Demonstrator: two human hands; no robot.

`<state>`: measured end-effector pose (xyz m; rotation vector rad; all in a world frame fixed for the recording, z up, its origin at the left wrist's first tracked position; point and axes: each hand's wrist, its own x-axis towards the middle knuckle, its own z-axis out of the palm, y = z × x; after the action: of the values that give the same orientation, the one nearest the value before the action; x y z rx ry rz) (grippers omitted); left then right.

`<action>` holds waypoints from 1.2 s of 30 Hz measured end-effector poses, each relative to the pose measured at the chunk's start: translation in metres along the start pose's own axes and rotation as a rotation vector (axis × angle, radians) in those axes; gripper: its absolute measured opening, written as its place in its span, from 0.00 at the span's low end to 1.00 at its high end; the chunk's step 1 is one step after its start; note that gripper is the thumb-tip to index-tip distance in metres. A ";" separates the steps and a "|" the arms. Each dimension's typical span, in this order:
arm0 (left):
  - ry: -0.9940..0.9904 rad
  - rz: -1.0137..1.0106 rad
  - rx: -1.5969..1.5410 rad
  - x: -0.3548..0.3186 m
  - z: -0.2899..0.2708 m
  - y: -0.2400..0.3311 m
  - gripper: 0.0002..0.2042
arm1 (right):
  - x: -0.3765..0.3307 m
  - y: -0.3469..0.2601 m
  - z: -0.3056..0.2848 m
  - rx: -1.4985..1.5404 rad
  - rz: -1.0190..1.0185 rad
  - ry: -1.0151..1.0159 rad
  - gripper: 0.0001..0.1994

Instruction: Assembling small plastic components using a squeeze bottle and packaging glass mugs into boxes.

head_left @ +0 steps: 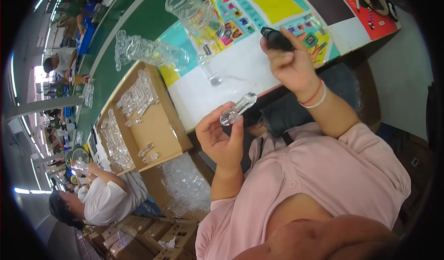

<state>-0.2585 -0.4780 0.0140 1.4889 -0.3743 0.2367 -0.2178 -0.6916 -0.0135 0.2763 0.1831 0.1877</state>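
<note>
My left hand [221, 139] pinches a small clear glass tube piece [239, 108] with a wider end, between thumb and fingers, just off the table's near edge. Raised to the right of it, my right hand [296, 68] is closed round a short black cylindrical tool [277, 39], perhaps a small torch. On the white tabletop [249, 70] lies another small glass piece [209, 70]. Farther off are two large clear glass vessels: one upright [189, 12], and one with a knobbly, ringed body [148, 49] to its left.
A cardboard box [159, 121] with a divider holds many small glass pieces, left of my left hand. Below it, a carton of clear plastic bags [182, 186] stands open. Scissors [393, 11] lie at the far right. A co-worker in white [108, 200] sits at the left beside a green bench [104, 70].
</note>
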 end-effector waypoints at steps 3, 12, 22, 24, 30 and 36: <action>-0.030 -0.103 -0.104 0.004 0.004 -0.002 0.20 | 0.020 -0.029 -0.010 0.162 -0.141 -0.159 0.13; -0.034 -0.408 -0.448 0.028 0.027 -0.015 0.19 | 0.026 -0.061 -0.029 0.131 -0.138 -0.396 0.16; -0.126 -0.539 -0.699 0.045 0.058 -0.028 0.22 | -0.016 0.020 0.008 -1.429 -0.358 -0.398 0.21; -0.103 -0.499 -0.489 0.052 0.061 -0.035 0.32 | -0.016 0.015 0.007 -1.430 -0.476 -0.367 0.21; 0.158 0.187 0.617 0.144 0.057 -0.068 0.44 | -0.014 0.000 0.002 -1.100 -0.612 -0.268 0.23; -0.111 -0.194 0.313 0.170 0.039 -0.067 0.33 | -0.012 0.000 -0.002 -0.952 -0.549 -0.229 0.21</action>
<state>-0.0810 -0.5345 0.0193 1.8404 -0.2877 0.0586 -0.2301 -0.6933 -0.0138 -0.6978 -0.0734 -0.3086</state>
